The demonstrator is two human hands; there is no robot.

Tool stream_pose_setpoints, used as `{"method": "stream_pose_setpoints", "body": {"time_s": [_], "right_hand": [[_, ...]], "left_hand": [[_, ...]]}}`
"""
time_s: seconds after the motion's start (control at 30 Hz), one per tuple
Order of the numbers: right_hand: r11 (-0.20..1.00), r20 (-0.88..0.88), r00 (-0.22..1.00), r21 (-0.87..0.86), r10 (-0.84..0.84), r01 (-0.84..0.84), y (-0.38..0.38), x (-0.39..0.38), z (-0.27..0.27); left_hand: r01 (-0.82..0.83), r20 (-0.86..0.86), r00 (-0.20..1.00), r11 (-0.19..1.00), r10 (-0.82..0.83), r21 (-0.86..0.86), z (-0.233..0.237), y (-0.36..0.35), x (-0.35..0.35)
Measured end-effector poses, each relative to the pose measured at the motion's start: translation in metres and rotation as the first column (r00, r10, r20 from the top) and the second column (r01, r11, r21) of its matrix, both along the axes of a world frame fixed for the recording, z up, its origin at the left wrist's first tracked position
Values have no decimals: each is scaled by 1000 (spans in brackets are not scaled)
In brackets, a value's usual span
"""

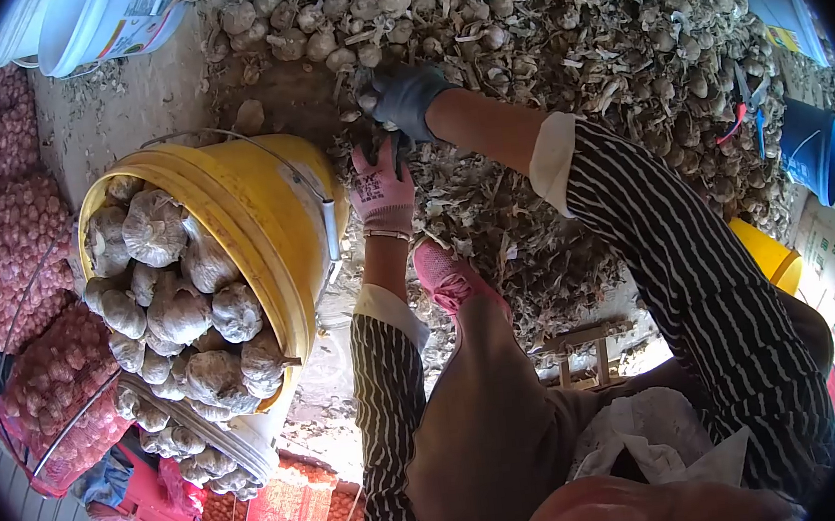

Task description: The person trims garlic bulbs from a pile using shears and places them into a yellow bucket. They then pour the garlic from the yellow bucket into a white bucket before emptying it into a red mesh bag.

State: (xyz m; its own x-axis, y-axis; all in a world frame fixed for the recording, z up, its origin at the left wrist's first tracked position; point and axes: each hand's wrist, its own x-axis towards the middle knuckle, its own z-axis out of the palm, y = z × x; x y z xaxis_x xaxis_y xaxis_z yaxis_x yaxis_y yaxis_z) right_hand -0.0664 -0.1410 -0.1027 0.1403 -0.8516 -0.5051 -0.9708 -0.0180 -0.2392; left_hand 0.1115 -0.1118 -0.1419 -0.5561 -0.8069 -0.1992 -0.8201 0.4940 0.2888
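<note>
My left hand point(383, 183), in a pink glove, is beside the garlic pile, its fingers closed near a dark tool or object that I cannot make out clearly. Just above and to its right, my right hand point(406, 103) wears a blue-grey glove, its fingers curled at a garlic bulb point(368, 101) on the pile's edge. The two hands nearly touch. Left of them stands a yellow bucket point(302, 161), tilted in view and full of garlic bulbs point(179, 314). Loose garlic point(514, 10) with dry stalks and leaves spreads above and right of my hands.
Red mesh sacks point(14, 249) line the left side. A white bucket point(258, 432) with garlic is below the yellow one. Blue bucket point(813, 147), yellow container point(769, 252) and red-handled cutters point(732, 124) lie at the right. A pink shoe point(449, 275) is below my hands.
</note>
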Motion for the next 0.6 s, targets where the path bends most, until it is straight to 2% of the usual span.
{"method": "stream_pose_setpoints", "body": {"time_s": [0.07, 0.1, 0.13, 0.2, 0.23, 0.3, 0.33, 0.4, 0.47, 0.53, 0.6], "right_hand": [[998, -16, 999, -44, 42, -43, 21, -2, -15], [992, -36, 996, -89, 83, -86, 28, -10, -17], [991, -49, 995, -91, 89, -93, 30, -20, -14], [995, 180, 984, -91, -10, 27, 33, -32, -8], [996, 186, 982, -85, -11, 27, 29, -34, -6], [984, 245, 961, -92, -129, 155, 17, -35, -3], [985, 254, 959, -86, -125, 151, 13, -33, 2], [965, 176, 960, -112, -216, 238, 7, -26, 12], [962, 186, 960, -138, -210, 237, 0, -22, 9], [955, 198, 957, -165, -214, 248, -10, -19, 11], [962, 137, 953, -12, -269, 273, -22, -13, 11]], "left_hand": [[23, -27, 999, 999, -24, -33, 1, 1, -2], [-18, -141, 990, 999, 14, -29, -6, 1, 1], [-25, -155, 988, 999, 20, -32, -10, 1, 1], [-190, -323, 930, 982, 174, -20, -15, 2, 3], [-327, -430, 812, 918, 395, 226, -18, 2, 0], [-354, -424, 804, 909, 417, 221, -6, -3, -6], [-381, -427, 791, 899, 437, 215, 3, -8, -9], [-382, -451, 781, 902, 431, 200, 21, -19, -15], [-372, -489, 769, 910, 413, 184, 19, -29, -19], [-372, -545, 703, 890, 456, 264, 14, -36, -21], [-419, -485, 722, 869, 494, 262, 10, -40, -27]]}}
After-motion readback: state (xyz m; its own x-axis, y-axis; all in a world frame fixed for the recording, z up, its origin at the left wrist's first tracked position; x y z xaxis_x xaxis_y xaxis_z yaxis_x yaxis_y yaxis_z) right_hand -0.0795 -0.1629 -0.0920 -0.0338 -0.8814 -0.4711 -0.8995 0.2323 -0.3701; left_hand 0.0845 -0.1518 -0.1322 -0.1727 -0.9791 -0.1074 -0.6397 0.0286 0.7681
